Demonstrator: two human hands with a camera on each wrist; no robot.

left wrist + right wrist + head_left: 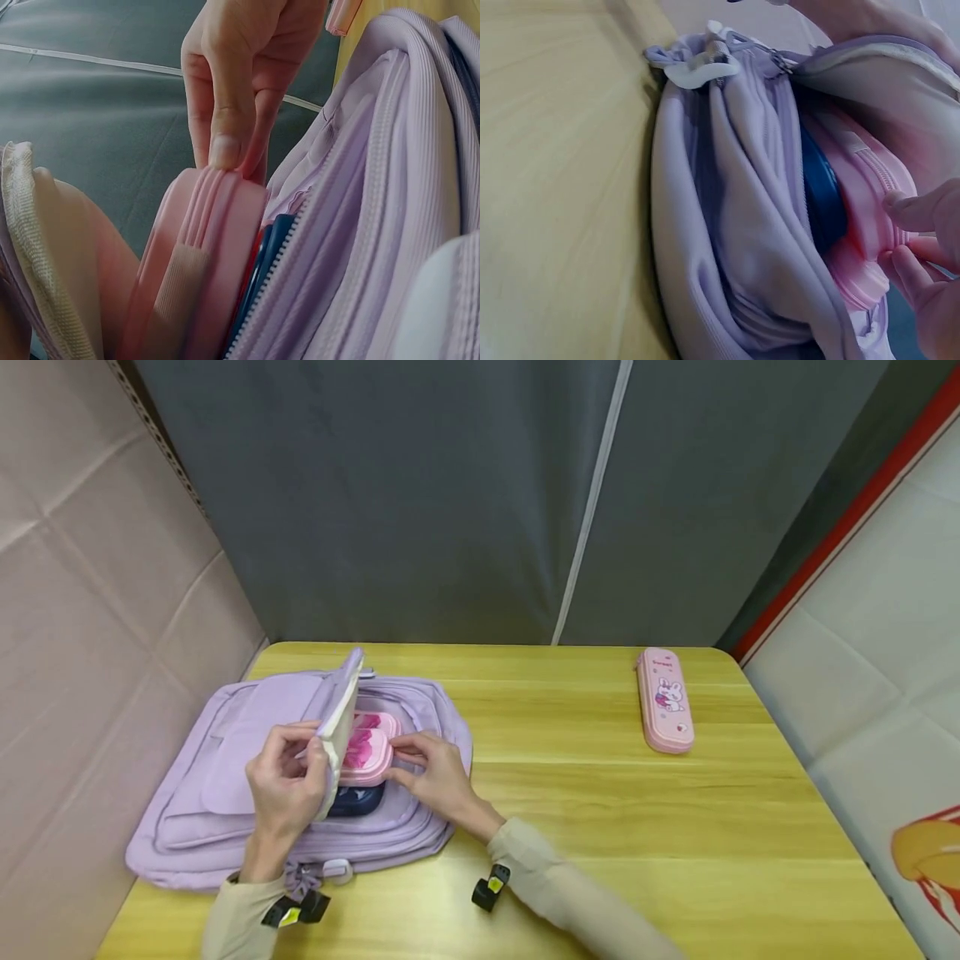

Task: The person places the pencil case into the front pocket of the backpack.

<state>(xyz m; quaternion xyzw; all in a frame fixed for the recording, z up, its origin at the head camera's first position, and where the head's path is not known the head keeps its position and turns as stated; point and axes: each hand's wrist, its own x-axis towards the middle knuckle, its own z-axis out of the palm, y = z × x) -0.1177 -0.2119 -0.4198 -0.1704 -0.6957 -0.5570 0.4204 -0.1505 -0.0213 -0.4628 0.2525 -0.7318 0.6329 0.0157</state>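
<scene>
A lavender backpack [262, 710] lies on the left of the table with a front compartment unzipped. My left hand [285, 781] pinches the edge of its raised flap [341, 739] and holds it up. Inside sits a pink zippered case [369, 758] with a darker pink picture on its face. The thumb and fingers of my right hand [438, 777] pinch that case's near right end, seen closely in the left wrist view. A dark blue case [823, 195] lies beside it in the pocket, along with another pink item [859, 283], partly hidden.
A pink pencil case [665, 702] with a rabbit picture lies at the table's right rear. The wooden table [555, 760] meets a grey curtain [420, 510] at the back. White walls stand at both sides.
</scene>
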